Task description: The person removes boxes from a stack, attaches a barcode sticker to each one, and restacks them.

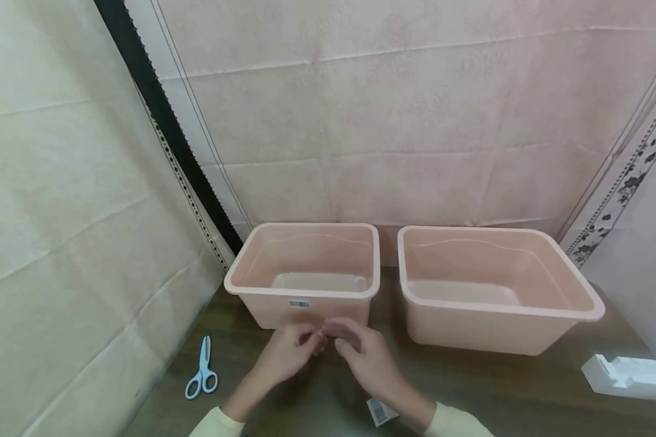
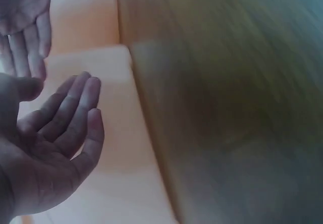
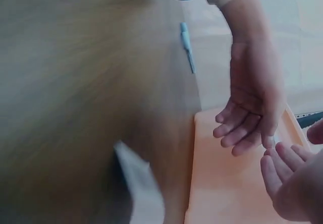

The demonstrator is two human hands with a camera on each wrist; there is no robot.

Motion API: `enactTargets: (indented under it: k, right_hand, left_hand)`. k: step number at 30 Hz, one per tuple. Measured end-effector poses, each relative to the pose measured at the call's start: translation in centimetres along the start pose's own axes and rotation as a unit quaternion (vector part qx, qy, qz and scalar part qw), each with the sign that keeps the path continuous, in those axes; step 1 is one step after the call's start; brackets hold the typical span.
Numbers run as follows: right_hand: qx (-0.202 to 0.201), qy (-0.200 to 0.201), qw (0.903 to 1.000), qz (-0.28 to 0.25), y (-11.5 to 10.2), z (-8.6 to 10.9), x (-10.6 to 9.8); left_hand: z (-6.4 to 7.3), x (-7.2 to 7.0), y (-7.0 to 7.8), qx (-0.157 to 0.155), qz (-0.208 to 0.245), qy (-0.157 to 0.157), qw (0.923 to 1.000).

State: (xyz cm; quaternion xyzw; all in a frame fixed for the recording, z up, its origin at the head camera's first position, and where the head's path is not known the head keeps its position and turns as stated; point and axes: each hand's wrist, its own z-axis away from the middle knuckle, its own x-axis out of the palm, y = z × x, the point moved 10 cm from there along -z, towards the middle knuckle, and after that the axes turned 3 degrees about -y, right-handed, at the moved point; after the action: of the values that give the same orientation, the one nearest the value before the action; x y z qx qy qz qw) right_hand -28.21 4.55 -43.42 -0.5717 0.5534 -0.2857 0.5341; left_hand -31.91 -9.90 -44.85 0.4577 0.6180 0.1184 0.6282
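My left hand (image 1: 287,352) and right hand (image 1: 367,358) meet fingertip to fingertip in front of the left pink tub (image 1: 306,308). A tiny clear piece (image 3: 273,142) glints at the left thumb tip, where the left hand pinches it. Its kind is too small to make out. The right hand's fingers stretch toward the same spot, its thumb apart from them; I cannot tell whether they grip the piece too. In the left wrist view the left hand's other fingers lie loosely extended. Below the right wrist lies a white barcode-printed packet (image 1: 381,411), partly covered by the forearm.
Light blue scissors (image 1: 202,371) lie on the dark wooden table (image 1: 470,388) to the left. A second, larger pink tub (image 1: 486,325) stands on the right. At the far right is a white moulded block (image 1: 631,376). Pale cloth hangs behind (image 1: 415,121) and at the sides.
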Motion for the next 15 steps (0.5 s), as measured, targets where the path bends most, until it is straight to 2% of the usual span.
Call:
enactTargets:
  k: [3, 7, 9, 12, 14, 15]
  right_hand:
    - [0.027, 0.011, 0.9988, 0.038, 0.9, 1.8, -2.1]
    - [0.045, -0.004, 0.9906, 0.129, 2.3, 3.7, -4.5]
    - [0.037, -0.023, 0.9778, 0.205, 2.8, 4.5, -5.3]
    - [0.019, -0.067, 0.951, 0.301, 3.5, 5.6, -5.9]
    - [0.019, -0.102, 0.9349, 0.339, 4.1, 6.3, -6.1]
    - [0.022, -0.12, 0.9309, 0.344, 4.4, 6.7, -6.1]
  left_hand:
    - [0.0, 1.8, 2.0, 0.02, -0.078, -0.029, 0.9964]
    - [0.4, 5.0, 4.1, 0.03, -0.14, -0.09, 0.9856]
    - [0.6, 6.6, 5.1, 0.039, -0.172, -0.119, 0.9771]
    - [0.9, 8.6, 6.1, 0.046, -0.208, -0.156, 0.9646]
    - [1.0, 10.0, 6.6, 0.048, -0.229, -0.181, 0.9552]
    - [1.0, 10.6, 6.8, 0.05, -0.237, -0.192, 0.9511]
